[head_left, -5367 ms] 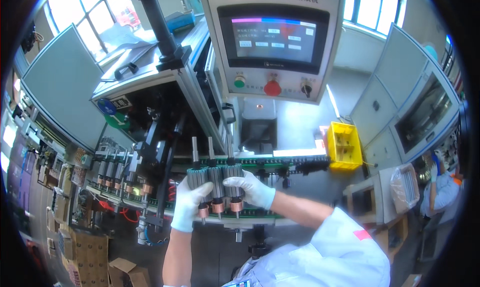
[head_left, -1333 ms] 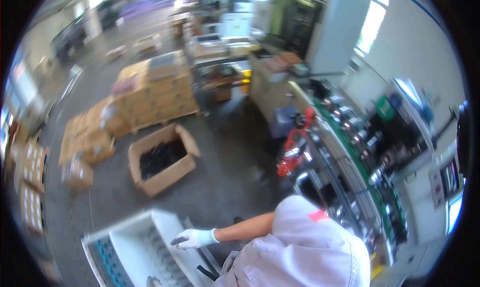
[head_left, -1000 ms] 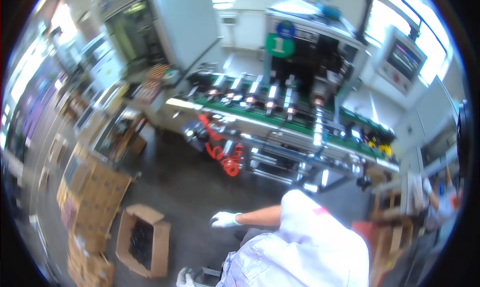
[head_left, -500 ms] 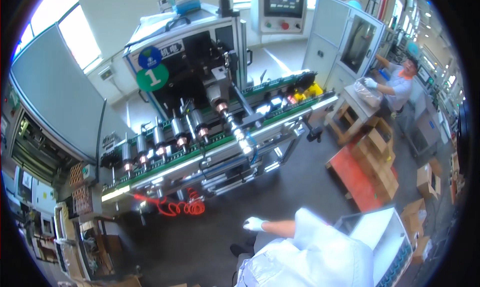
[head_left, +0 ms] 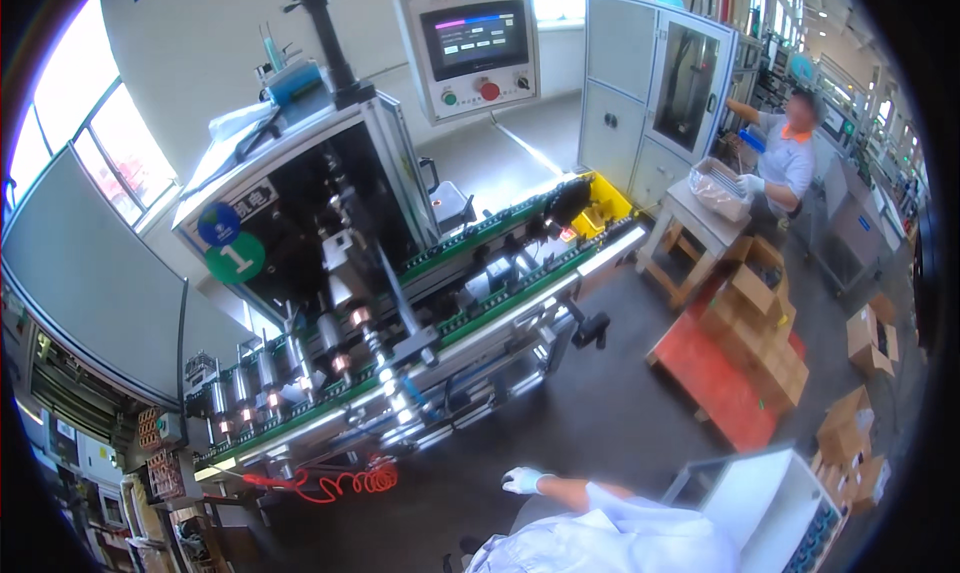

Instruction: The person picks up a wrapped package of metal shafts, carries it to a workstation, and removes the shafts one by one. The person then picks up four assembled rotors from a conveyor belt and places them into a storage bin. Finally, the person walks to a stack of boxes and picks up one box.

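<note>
My right hand (head_left: pixel 522 480), in a white glove, hangs low in front of my body at the bottom middle. Its fingers look loosely apart, and nothing shows in them. The forearm runs back to a pale sleeve (head_left: pixel 610 518). My left hand is out of sight. Beyond the right hand, well apart from it, stands a conveyor (head_left: pixel 470 318) with green rails. Several upright metal rotors (head_left: pixel 268 378) with copper-coloured ends ride on its left part. A coiled red air hose (head_left: pixel 370 481) hangs below, left of my hand.
Behind the conveyor stand a dark machine housing (head_left: pixel 300 203) and a control panel (head_left: pixel 472 48). A yellow bin (head_left: pixel 605 203) sits at the conveyor's far end. To the right are a red pallet (head_left: pixel 715 368) with cardboard boxes (head_left: pixel 755 333) and a co-worker (head_left: pixel 785 158) at a small table. A white tray (head_left: pixel 750 493) stands beside me.
My view has turned rightward, so the machine and control panel sit further left. My gloved right hand appears slightly lower and to the right in the picture.
</note>
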Available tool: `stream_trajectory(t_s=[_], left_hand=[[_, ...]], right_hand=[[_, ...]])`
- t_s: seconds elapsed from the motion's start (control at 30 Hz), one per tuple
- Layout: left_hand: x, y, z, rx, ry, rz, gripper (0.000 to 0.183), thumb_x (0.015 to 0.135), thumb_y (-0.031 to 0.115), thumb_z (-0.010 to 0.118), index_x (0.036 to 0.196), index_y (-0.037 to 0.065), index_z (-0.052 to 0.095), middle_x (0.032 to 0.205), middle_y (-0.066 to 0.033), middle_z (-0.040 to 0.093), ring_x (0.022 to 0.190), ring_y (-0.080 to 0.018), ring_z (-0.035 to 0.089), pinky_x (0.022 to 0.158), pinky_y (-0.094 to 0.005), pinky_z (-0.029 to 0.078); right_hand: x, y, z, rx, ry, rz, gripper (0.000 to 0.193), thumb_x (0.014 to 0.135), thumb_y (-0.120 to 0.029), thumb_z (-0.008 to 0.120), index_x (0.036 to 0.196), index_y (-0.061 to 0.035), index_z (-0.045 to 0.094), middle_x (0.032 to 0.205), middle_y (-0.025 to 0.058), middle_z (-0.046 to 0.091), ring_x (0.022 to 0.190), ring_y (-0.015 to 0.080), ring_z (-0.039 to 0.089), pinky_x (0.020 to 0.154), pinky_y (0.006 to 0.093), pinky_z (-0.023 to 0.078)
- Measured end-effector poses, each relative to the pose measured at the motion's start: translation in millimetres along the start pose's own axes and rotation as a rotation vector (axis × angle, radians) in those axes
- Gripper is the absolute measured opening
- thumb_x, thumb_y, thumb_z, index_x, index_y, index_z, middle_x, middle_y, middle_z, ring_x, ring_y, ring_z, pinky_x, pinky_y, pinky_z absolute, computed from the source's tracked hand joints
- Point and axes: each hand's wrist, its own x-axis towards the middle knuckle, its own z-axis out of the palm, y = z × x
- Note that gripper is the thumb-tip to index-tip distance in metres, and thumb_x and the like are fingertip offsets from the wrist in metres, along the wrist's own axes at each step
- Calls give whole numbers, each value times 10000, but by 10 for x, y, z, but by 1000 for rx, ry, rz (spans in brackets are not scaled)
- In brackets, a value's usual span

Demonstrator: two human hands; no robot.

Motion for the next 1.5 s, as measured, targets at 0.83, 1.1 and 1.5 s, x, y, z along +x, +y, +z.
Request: stream_trajectory(t_s=[0.83,1.1,1.5], left_hand=[[-723,1373,1699,-263,4,-302,313,864,79,630,1132,-80,651,947,-150,705,823,-168,656,722,-266,536],[-1318,327,1457,-322,161,-374,311,820,91,680,1106,-30,699,1027,-158,712,914,-236,665,850,-334,533],[-2048,-1281,232,-481,708,-361,342,830,202,698,1090,-18,681,844,-58,676,747,-127,601,649,-280,492]], right_hand=[[-202,1493,-1049,-184,-4,91,507,859,-407,566,1229,-69,644,1275,182,616,1193,362,567,1016,443,442],[143,782,-468,-358,23,3,482,845,-337,554,1256,-100,640,1338,176,582,1264,342,531,1070,428,415],[428,-1103,1083,-607,-73,-495,317,831,-264,635,1041,-46,730,1039,177,715,992,311,685,876,390,534]])
